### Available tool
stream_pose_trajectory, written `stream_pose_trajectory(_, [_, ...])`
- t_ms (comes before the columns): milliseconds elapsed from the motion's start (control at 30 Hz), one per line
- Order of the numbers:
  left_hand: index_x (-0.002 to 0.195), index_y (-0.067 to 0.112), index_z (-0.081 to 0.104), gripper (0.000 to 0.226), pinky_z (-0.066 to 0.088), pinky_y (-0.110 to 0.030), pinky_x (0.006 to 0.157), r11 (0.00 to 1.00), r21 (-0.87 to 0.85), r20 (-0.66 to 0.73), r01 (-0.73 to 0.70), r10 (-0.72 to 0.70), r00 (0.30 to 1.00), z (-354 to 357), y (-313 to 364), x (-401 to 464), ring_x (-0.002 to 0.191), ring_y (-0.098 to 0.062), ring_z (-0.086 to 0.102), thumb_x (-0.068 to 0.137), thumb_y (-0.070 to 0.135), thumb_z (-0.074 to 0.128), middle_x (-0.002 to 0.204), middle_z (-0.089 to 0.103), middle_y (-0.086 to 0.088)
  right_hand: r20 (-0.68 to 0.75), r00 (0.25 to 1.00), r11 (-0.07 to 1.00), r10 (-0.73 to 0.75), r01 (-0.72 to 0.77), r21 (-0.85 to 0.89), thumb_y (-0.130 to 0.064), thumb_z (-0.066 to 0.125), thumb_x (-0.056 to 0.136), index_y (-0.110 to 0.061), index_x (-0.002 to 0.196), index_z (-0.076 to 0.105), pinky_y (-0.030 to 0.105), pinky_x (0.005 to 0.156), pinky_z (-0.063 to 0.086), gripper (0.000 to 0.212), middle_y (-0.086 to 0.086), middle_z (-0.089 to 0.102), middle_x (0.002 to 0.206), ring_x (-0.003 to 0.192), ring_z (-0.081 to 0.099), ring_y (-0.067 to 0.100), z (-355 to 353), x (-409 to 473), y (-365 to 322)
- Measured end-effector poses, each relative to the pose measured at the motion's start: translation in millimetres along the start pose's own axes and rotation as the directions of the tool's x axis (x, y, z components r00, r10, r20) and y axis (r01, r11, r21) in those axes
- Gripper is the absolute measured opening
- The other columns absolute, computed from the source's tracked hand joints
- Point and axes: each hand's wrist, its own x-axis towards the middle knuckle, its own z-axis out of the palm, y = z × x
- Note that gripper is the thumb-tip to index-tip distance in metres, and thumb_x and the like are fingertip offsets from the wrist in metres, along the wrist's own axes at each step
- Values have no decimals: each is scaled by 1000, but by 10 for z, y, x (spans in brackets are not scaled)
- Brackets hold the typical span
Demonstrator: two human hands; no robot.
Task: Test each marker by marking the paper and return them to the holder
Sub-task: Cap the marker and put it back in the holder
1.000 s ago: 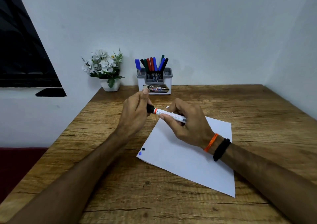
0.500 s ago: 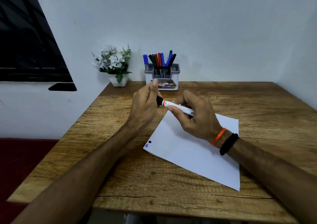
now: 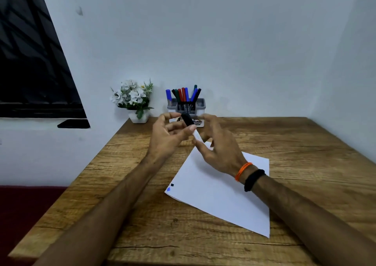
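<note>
A white marker with a black cap (image 3: 188, 120) is pinched between the thumb and fingers of my left hand (image 3: 168, 135), tilted with the cap pointing up and away. My right hand (image 3: 219, 149) hovers just right of it with fingers spread, and one fingertip is near the marker's lower end. Under both hands lies a white sheet of paper (image 3: 219, 194), with a small black mark (image 3: 172, 184) and a blue mark (image 3: 168, 189) at its near left corner. At the back of the table a grey and white holder (image 3: 200, 103) carries several coloured markers (image 3: 184, 94).
A wooden table (image 3: 305, 153) fills the corner between two pale walls. A small white pot of white flowers (image 3: 135, 98) stands left of the holder. A dark window (image 3: 30, 72) is on the left wall, and the table's left edge drops to a red floor.
My left hand has taken over the marker and tipped it more upright. My right hand has let go of the marker's body and spread its fingers. The view has tilted upward.
</note>
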Motion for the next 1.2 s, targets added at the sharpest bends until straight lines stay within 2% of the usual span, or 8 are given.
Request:
stream_pose_trajectory(100, [114,16,48,63,57,-24,70,993,101,17,-60,58,998,8,-27,-1,82,-15,72,64,16,85,92,71,-10,47,993,990,-110,113,-83,-17,65,86,-31,154,17,26,60,56,85,-5,71,97,72,68,9,-23,43,-43])
stream_pose_trajectory(267, [115,16,49,62,58,-28,69,992,119,61,-33,26,998,-58,-71,65,86,-20,71,62,33,80,97,72,-11,80,983,973,-166,176,-149,-16,66,83,-34,150,25,32,63,59,80,-5,72,102,72,69,7,-10,96,-4])
stream_pose_trajectory(333, [114,16,52,52,57,-25,66,961,271,25,-45,40,999,-148,-125,140,88,-14,69,73,42,72,101,71,-6,73,989,981,-131,140,-138,-16,68,82,-33,149,27,33,64,59,80,-5,72,96,70,69,8,-9,162,31])
stream_pose_trajectory(400, [119,16,55,49,58,-32,81,822,567,-6,-55,71,997,-274,-244,244,97,-11,65,82,45,67,109,68,0,60,994,988,-95,102,-120,-18,70,82,-31,149,29,35,64,60,80,-4,72,91,66,69,13,4,287,74])
stream_pose_trajectory(467, [130,16,53,56,49,-40,99,593,805,22,-31,22,1000,-377,-377,331,115,-17,58,85,49,64,126,61,-3,40,997,992,-67,71,-104,-20,72,81,-34,147,27,37,64,60,81,-2,73,88,63,69,18,35,466,118])
stream_pose_trajectory(567, [136,17,48,65,36,-45,109,354,934,104,-58,-114,988,-451,-557,398,129,-23,45,87,60,52,141,50,-7,14,1000,996,-24,25,-87,-20,72,78,-39,143,28,40,69,58,80,-2,71,82,67,67,19,116,786,149])
stream_pose_trajectory(667, [139,23,44,66,21,-50,114,229,970,138,-87,-217,966,-486,-685,448,141,-24,30,90,67,34,152,37,-5,-24,999,994,-28,25,-107,-18,71,77,-35,143,31,42,69,57,79,0,69,76,67,66,24,228,1139,173])
stream_pose_trajectory(1200, [142,26,39,68,16,-51,116,222,971,135,-89,-202,970,-520,-787,490,142,-18,26,90,69,29,154,32,0,-130,991,987,-18,-3,-158,-22,75,80,-29,144,33,35,76,56,77,1,73,94,79,69,22,738,2119,507])
